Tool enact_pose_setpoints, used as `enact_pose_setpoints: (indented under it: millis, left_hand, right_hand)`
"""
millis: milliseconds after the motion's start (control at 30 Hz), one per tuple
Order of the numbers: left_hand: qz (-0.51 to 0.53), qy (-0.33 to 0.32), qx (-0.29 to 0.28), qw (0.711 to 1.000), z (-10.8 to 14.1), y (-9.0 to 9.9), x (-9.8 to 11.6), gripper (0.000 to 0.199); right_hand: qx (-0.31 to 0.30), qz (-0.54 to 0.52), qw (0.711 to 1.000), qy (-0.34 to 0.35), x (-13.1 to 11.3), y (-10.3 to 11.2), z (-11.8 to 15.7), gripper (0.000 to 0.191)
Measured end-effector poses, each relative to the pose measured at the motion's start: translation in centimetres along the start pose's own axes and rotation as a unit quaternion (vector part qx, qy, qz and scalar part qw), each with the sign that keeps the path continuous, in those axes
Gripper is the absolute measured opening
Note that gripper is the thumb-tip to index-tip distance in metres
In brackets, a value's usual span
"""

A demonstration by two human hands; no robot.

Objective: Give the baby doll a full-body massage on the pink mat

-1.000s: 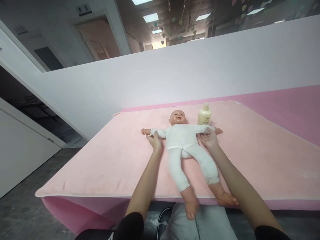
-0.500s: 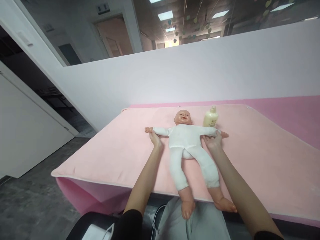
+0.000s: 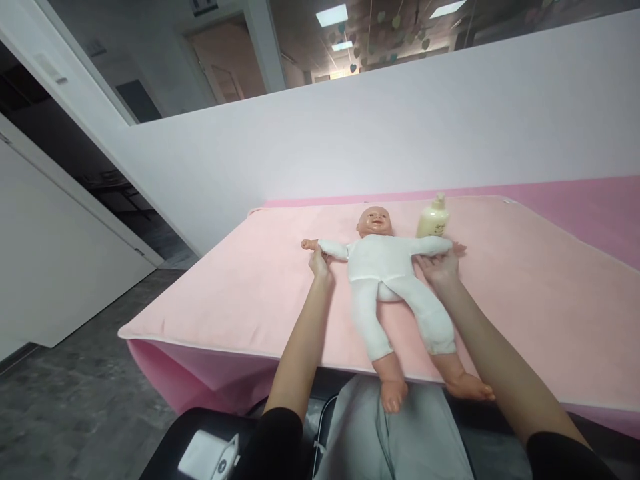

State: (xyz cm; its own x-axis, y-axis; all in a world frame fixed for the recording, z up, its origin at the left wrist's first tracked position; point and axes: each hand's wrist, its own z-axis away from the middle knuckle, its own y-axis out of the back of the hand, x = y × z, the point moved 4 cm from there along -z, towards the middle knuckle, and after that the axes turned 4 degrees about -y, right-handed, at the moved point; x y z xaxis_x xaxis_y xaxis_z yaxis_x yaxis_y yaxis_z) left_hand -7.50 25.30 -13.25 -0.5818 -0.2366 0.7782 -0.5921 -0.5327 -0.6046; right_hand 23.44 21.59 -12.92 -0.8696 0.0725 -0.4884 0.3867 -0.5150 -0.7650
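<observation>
A baby doll [image 3: 381, 257] in a white cloth suit lies on its back on the pink mat [image 3: 240, 280], arms spread out, feet past the mat's front edge. My left hand [image 3: 320, 263] is closed on the doll's arm at the left, near its wrist. Under the sleeve of the arm at the right, my right hand [image 3: 440, 267] holds the doll near its wrist, some fingers partly hidden by the sleeve. A pale yellow pump bottle [image 3: 433, 219] stands just behind that arm.
Behind the mat rises a white half wall [image 3: 370, 140] with glass above it. At the bottom left a white device [image 3: 207, 455] rests on a black surface beside my legs. A white door [image 3: 55, 247] stands at the left.
The whole view has shifted, so the doll, bottle and hands sit slightly higher and further right. Both hands keep their places at the doll's arms.
</observation>
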Motion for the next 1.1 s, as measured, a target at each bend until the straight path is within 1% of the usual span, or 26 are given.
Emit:
enact_pose_setpoints:
  millis: [100, 300, 433, 567, 667, 733, 867, 1000, 1100]
  left_hand:
    - [0.011, 0.015, 0.013, 1.0, -0.2, 0.2, 0.0, 0.018]
    - [0.021, 0.002, 0.026, 0.999, -0.3, 0.3, -0.1, 0.016]
    - [0.023, -0.002, 0.02, 1.0, -0.5, 0.1, -0.3, 0.014]
    - [0.008, -0.001, 0.004, 1.0, -0.6, -0.1, -0.2, 0.017]
    - [0.0, 0.0, 0.006, 1.0, -0.5, -0.1, -0.2, 0.018]
    - [-0.004, -0.011, 0.005, 1.0, -0.3, -0.1, -0.2, 0.018]
    - [-0.015, -0.032, -0.015, 0.999, -0.2, -0.3, 0.0, 0.018]
    - [-0.003, 0.003, -0.01, 1.0, -0.4, -0.3, -0.1, 0.01]
    - [0.007, 0.018, -0.001, 1.0, -0.7, -0.3, -0.2, 0.012]
  right_hand:
    - [0.002, 0.006, 1.0, 0.002, 0.0, 0.0, 0.1, 0.024]
    - [0.005, 0.022, 1.0, -0.01, 0.0, 0.5, -0.8, 0.023]
    - [0.009, 0.022, 1.0, -0.01, 0.0, 0.6, -1.0, 0.023]
    - [0.012, 0.015, 1.0, -0.009, 0.1, 0.2, -0.4, 0.023]
    - [0.014, 0.012, 1.0, -0.011, 0.1, 0.0, 0.1, 0.023]
    - [0.018, 0.01, 1.0, -0.014, 0.1, -0.1, 0.3, 0.023]
    - [0.023, 0.006, 1.0, -0.018, 0.1, -0.2, 0.4, 0.025]
    - [0.026, 0.003, 1.0, -0.015, 0.2, -0.3, 0.4, 0.022]
    - [0.026, 0.002, 1.0, -0.014, 0.3, -0.3, 0.6, 0.023]
